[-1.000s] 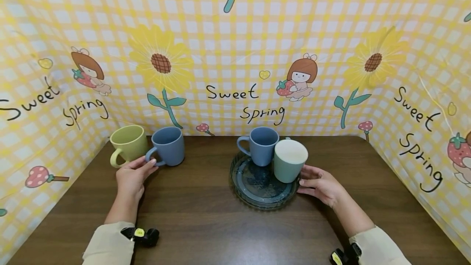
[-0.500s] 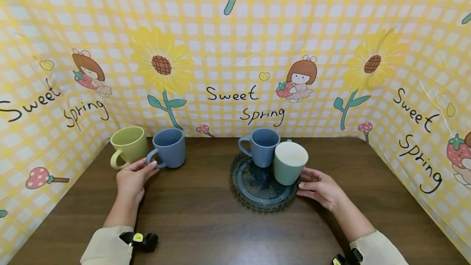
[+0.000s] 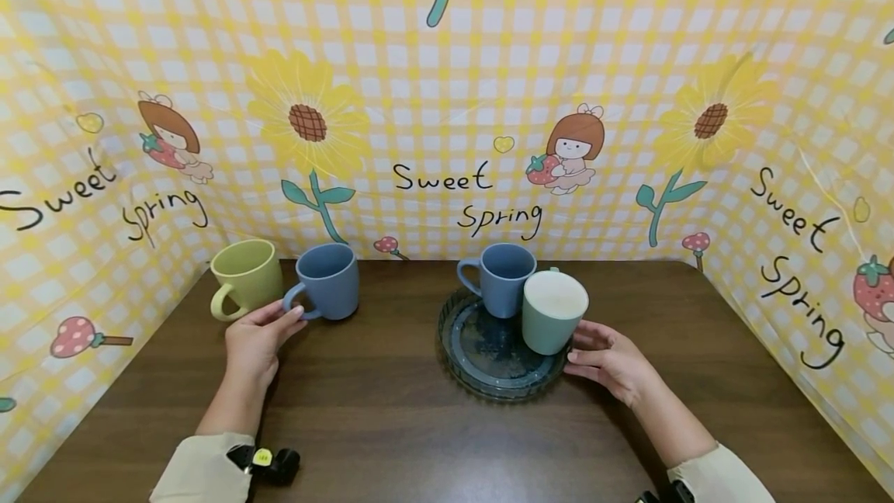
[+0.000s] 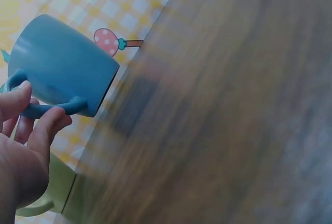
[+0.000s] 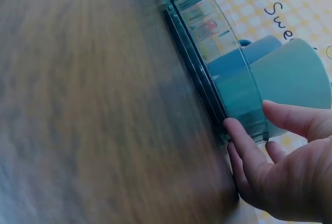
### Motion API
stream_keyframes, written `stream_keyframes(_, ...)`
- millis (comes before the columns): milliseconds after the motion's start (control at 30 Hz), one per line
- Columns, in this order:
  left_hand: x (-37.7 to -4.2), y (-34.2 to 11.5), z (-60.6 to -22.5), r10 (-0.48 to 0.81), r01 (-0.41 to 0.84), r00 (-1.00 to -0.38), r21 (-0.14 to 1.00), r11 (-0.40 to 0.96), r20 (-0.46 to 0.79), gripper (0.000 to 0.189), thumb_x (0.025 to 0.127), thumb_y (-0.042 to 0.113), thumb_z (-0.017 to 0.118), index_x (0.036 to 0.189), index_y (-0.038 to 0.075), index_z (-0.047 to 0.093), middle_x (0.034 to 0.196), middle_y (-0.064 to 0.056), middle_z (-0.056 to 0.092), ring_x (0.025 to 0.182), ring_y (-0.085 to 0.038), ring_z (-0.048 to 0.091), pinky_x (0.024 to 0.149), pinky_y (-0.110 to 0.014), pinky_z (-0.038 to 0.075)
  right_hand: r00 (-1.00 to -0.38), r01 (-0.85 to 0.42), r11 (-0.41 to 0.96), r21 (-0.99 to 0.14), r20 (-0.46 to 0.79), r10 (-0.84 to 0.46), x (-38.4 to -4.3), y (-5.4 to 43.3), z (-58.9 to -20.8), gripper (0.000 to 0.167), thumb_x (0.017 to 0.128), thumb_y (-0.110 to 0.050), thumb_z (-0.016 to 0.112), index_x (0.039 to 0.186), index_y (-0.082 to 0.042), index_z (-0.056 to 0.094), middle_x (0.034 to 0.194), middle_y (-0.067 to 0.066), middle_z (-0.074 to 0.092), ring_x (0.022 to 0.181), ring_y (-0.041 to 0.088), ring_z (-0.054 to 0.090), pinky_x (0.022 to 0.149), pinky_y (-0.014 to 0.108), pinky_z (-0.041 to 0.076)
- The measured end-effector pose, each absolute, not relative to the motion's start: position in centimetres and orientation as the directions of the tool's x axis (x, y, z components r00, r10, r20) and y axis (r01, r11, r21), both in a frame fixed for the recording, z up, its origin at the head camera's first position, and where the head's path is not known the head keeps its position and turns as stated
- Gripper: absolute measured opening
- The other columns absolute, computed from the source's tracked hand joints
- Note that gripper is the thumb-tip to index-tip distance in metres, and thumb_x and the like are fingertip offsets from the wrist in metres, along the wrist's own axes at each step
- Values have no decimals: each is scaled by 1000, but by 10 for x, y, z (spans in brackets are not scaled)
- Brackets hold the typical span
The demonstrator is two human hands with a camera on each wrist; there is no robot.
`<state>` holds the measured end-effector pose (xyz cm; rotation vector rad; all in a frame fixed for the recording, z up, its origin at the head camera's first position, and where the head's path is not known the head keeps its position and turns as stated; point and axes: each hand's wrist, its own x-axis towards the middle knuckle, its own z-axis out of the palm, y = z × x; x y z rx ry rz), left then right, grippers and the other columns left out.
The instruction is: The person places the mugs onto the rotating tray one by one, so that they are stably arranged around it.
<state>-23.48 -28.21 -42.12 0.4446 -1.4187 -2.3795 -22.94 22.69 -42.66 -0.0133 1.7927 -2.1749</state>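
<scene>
Pinching the left blue mug (image 3: 337,286) by its handle (image 4: 44,111) seems the step for the left hand (image 3: 253,344); the mug is upright at the far left of the table (image 3: 391,363), right of the green mug (image 3: 254,279), while the right hand (image 3: 615,365) grips the right edge of the glass tray (image 3: 482,363). A rightward move would likely call for crossing open wood and clearing the tray's raised rim, near-left of the second blue mug (image 3: 504,293).

Left to right on the table (image 3: 391,425), we see an outer mug (image 3: 253,282), an inner mug (image 3: 337,289), then a dish (image 3: 482,355) under a rear mug (image 3: 503,293) and front mug (image 3: 547,331).
</scene>
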Motion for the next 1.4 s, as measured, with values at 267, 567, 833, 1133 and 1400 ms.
stream_keyframes(267, -233, -276, -419, -416, 111, -904, 890, -441, -94, 26, 79, -20, 68, 77, 5, 75, 71, -5, 68, 66, -15, 71, 68, -31, 60, -946, 242, -165, -956, -194, -259, -227, 227, -426, 76, 87, 18, 56, 149, 11, 14, 142, 31, 24, 95, 22, 63, 89, 45, 55)
stream_keyframes(567, -230, -272, -417, -395, 96, -914, 899, -427, -90, 23, 78, -17, 72, 79, 6, 76, 74, -4, 68, 68, -14, 71, 69, -30, 60, -947, 242, -164, -956, -196, -253, -225, 226, -425, 75, 86, 18, 57, 148, 11, 15, 140, 29, 27, 98, 22, 60, 90, 45, 55)
stream_keyframes(833, -229, -267, -417, -391, 117, -918, 899, -422, -64, 24, 80, -19, 69, 81, 4, 76, 74, -5, 68, 68, -15, 71, 69, -32, 60, -948, 240, -164, -957, -195, -250, -222, 226, -425, 74, 86, 18, 58, 147, 11, 16, 137, 29, 28, 97, 24, 61, 90, 47, 54)
stream_keyframes(1133, -227, -260, -415, -358, 138, -934, 902, -409, -20, 30, 80, -19, 68, 76, 9, 75, 74, -4, 67, 69, -14, 71, 70, -32, 60, -952, 241, -175, -955, -197, -235, -220, 226, -426, 65, 87, 17, 59, 140, 11, 24, 120, 21, 41, 91, 23, 62, 88, 47, 55)
stream_keyframes(1400, -226, -253, -412, -353, 141, -936, 911, -387, -5, 26, 81, -17, 69, 78, 8, 76, 74, -3, 69, 69, -13, 71, 71, -32, 60, -954, 241, -167, -956, -202, -219, -220, 227, -426, 54, 87, 15, 60, 132, 10, 31, 114, 19, 46, 91, 22, 63, 89, 44, 55)
